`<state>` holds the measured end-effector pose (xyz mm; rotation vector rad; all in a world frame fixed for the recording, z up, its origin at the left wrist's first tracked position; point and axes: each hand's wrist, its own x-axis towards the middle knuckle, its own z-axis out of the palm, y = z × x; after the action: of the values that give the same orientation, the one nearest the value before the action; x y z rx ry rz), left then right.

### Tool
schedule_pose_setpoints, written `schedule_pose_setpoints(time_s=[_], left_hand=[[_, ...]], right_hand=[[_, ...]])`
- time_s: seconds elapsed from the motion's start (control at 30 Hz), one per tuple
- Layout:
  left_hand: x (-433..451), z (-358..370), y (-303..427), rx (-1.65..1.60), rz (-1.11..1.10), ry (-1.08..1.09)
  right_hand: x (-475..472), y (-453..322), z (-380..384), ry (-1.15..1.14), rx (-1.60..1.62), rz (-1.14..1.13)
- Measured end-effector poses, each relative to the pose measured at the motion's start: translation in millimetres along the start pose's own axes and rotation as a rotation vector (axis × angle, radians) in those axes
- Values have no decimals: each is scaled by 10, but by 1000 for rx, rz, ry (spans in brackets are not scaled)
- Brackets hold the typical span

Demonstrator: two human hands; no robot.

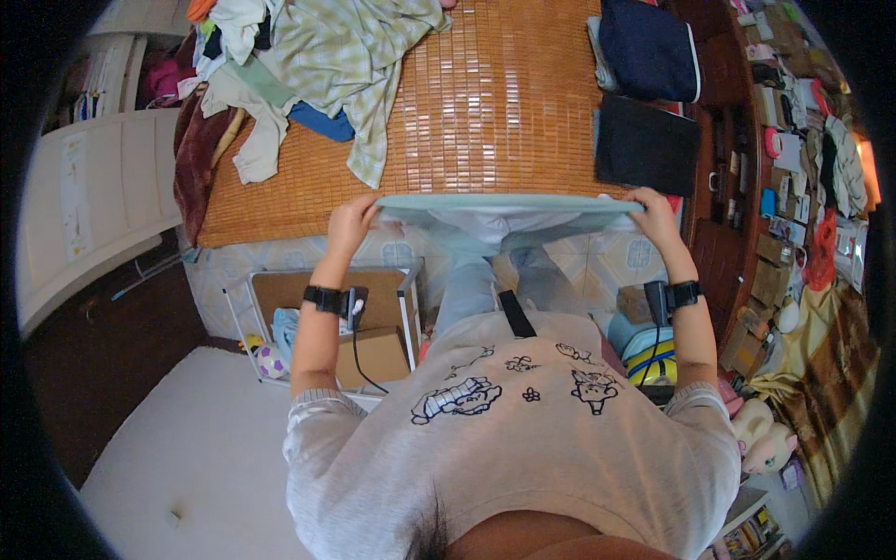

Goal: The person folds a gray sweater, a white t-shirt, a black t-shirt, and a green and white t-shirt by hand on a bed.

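A pale green garment [504, 204] with a white inner side is stretched wide between my two hands, in front of my legs and at the near edge of the bamboo mat. At its left end, my left hand [353, 220] pinches the upper edge between thumb and fingers. My right hand [654, 213] grips the opposite end in the same way. The garment's lower part hangs down, blurred. Beyond it on the bamboo mat [483, 98] lies a loose pile of clothes, with a green-and-white checked cloth [336, 49] and a cream garment [259, 147].
Folded dark blue cloth [647, 49] and folded black cloth [647, 143] are stacked at the mat's right side. A brown blanket [192, 168] hangs over its left corner. Below stand a white-framed rack [413, 315] and a cardboard box [374, 357]. Cluttered goods [784, 203] line the right.
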<state>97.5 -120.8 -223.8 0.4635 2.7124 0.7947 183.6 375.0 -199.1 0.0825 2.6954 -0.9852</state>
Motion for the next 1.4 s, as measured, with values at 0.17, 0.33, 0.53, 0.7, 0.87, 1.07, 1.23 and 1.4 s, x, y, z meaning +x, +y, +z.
schedule_pose_setpoints(time_s=[0.17,0.33,0.53,0.7,0.87,1.07,1.23,1.4], left_hand=[[610,-16,-98,227,172,-45],[1243,95,-364,292,184,-39],[1901,500,-649,204,70,60],[2293,822,-649,-400,-342,-133],[2507,1380,-1059,-391,-110,90],[2235,1870,-801,-515,-147,125],[1733,1957,-1238,-253,-422,320],[1508,2021,-1445,-81,-263,294]], right_hand=[[556,256,88,146,-150,-19],[1116,432,190,261,-110,76],[1621,599,356,329,-59,97],[1937,737,522,386,-48,200],[2280,729,794,577,-183,248],[2087,420,1839,105,-29,-4],[1647,-92,2529,-188,-29,135],[1492,-360,2743,-430,-227,301]])
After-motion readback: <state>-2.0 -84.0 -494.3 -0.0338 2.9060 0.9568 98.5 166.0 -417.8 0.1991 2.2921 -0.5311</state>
